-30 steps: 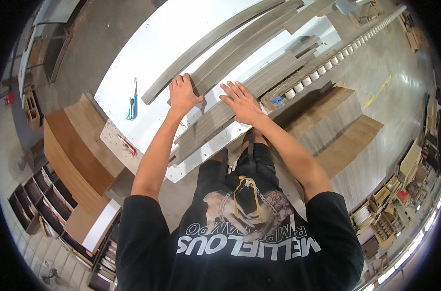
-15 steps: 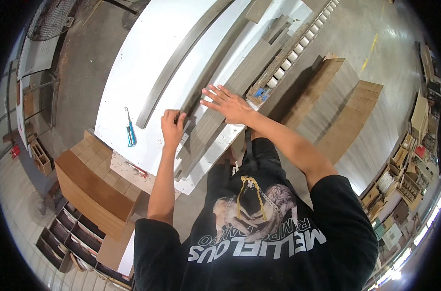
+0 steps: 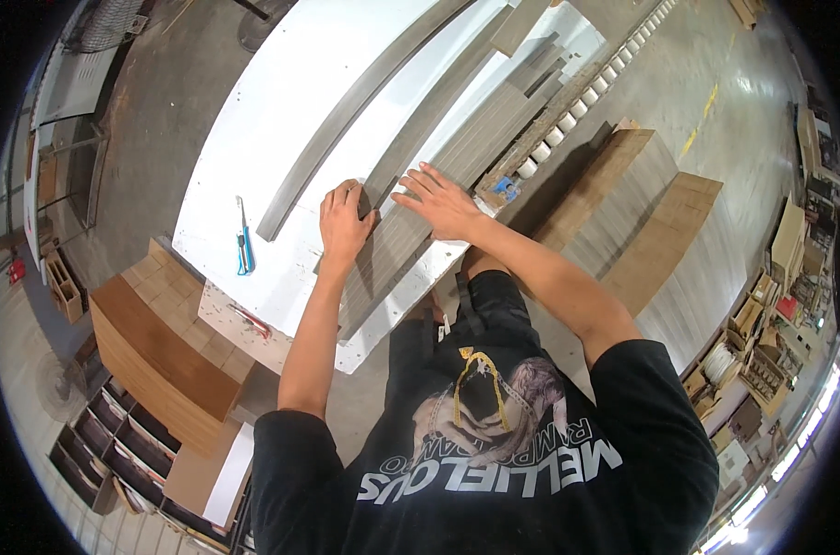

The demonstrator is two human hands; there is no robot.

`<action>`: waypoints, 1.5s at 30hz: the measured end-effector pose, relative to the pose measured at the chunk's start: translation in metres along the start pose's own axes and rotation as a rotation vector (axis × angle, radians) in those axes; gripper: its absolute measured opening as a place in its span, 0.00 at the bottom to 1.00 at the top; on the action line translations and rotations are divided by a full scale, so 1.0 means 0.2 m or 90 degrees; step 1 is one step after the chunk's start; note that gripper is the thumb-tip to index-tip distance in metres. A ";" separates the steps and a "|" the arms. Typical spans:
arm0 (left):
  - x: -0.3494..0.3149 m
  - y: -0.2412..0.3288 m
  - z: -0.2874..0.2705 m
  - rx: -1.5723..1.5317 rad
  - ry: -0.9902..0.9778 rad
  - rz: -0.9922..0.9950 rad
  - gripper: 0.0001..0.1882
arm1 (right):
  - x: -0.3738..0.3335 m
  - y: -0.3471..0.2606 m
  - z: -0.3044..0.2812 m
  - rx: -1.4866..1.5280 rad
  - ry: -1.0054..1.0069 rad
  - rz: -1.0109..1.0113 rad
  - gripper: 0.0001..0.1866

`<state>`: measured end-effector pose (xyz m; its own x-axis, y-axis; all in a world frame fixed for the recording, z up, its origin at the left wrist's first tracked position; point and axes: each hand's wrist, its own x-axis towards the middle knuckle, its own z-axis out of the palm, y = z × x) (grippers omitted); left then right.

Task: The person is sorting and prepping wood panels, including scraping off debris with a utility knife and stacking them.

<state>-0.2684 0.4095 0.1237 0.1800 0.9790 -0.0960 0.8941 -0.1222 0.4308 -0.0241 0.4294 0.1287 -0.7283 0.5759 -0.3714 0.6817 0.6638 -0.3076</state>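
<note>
My left hand (image 3: pixel 344 227) is closed at the near end of a curved grey wood-grain strip (image 3: pixel 429 120), fingers on one side and thumb on the other. Its palm hides part of that end. My right hand (image 3: pixel 443 202) lies flat with fingers spread on a row of narrow grey strips (image 3: pixel 466 148) packed side by side. Left of these, a second curved grey strip (image 3: pixel 346 111) rests apart on the white tabletop (image 3: pixel 226 166). A blue utility knife (image 3: pixel 244 248) lies on the table beyond my left wrist.
A red-handled tool (image 3: pixel 251 322) sits on a lower ledge at the near left. Curved brown panels (image 3: pixel 161 342) stand by that corner. Large curved panels (image 3: pixel 665 227) are on the floor to the right. A short grey piece (image 3: pixel 520 26) lies at the table's far end.
My left hand has moved slightly forward and right, closer to my right hand. My right hand stays spread on the strips, its fingers a little lower. The whole view has shifted slightly.
</note>
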 end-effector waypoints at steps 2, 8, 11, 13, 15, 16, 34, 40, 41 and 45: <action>0.00 -0.04 0.01 -0.027 0.015 0.004 0.31 | -0.03 0.02 0.01 0.037 0.057 -0.029 0.66; -0.12 -0.15 0.02 -0.413 -0.153 -0.144 0.19 | -0.04 0.02 0.00 0.064 0.055 -0.028 0.67; 0.09 -0.24 -0.08 -0.276 -0.093 -0.026 0.21 | -0.03 0.01 -0.02 -0.032 0.059 -0.014 0.65; 0.28 -0.27 -0.11 -0.026 0.099 -0.005 0.24 | -0.02 0.00 -0.01 0.013 0.075 -0.021 0.65; 0.46 -0.25 -0.10 0.075 0.161 0.043 0.25 | -0.01 0.01 -0.02 -0.003 -0.016 -0.006 0.64; 0.51 -0.26 -0.10 0.183 0.222 0.085 0.27 | -0.01 0.01 -0.02 -0.005 -0.015 -0.006 0.64; 0.38 0.12 -0.17 -0.412 -0.054 -0.146 0.21 | -0.08 0.00 -0.08 0.041 0.133 -0.053 0.70; 1.50 0.90 -0.14 -0.463 -0.015 -0.027 0.37 | -0.05 0.01 0.01 0.131 0.201 -0.073 0.53; 1.62 1.04 -0.06 -0.416 -0.131 0.000 0.25 | -0.03 -0.01 0.02 0.131 0.192 -0.082 0.53; 1.74 1.11 0.21 -0.595 -0.428 -0.109 0.41 | 0.02 -0.07 -0.05 0.112 0.262 -0.098 0.43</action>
<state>0.0110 0.7158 0.1482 0.5182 0.6525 -0.5529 0.3270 0.4462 0.8331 -0.0376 0.4280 0.1403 -0.7652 0.6413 0.0571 0.5386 0.6861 -0.4891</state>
